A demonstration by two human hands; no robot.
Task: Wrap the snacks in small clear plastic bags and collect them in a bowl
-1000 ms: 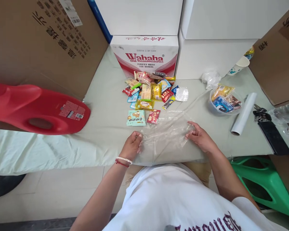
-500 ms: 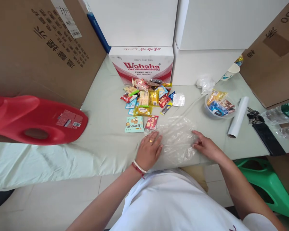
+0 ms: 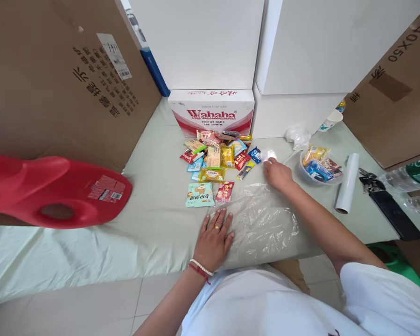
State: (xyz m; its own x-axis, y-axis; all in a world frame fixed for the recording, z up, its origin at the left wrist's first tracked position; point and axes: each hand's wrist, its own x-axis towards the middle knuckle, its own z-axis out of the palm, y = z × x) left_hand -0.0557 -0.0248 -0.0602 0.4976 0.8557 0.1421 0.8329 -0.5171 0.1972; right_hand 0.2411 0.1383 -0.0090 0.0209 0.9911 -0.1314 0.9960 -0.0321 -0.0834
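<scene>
My left hand (image 3: 214, 240) lies flat on the cloth with its fingers spread, pressing the left edge of a clear plastic bag (image 3: 262, 219). My right hand (image 3: 278, 175) reaches past the bag, its fingers closed at the near edge of a small silvery-white packet (image 3: 269, 154); the fingertips are partly hidden. A pale green snack packet (image 3: 199, 194) and a red snack packet (image 3: 224, 192) lie just beyond my left hand. Behind them is a pile of wrapped snacks (image 3: 213, 158), with a blue packet (image 3: 255, 155) left of the silvery one.
A Wahaha carton (image 3: 212, 112) and white boxes (image 3: 301, 112) stand behind. On the right are a clear bowl of snacks (image 3: 303, 171), a white roll (image 3: 348, 184), keys (image 3: 371, 182) and bottles (image 3: 399, 179). A red jug (image 3: 73, 200) lies at left.
My right hand has left the plastic bag's right side and moved forward to the silvery packet. My left hand stays on the bag's left edge. The view has tilted slightly upward.
</scene>
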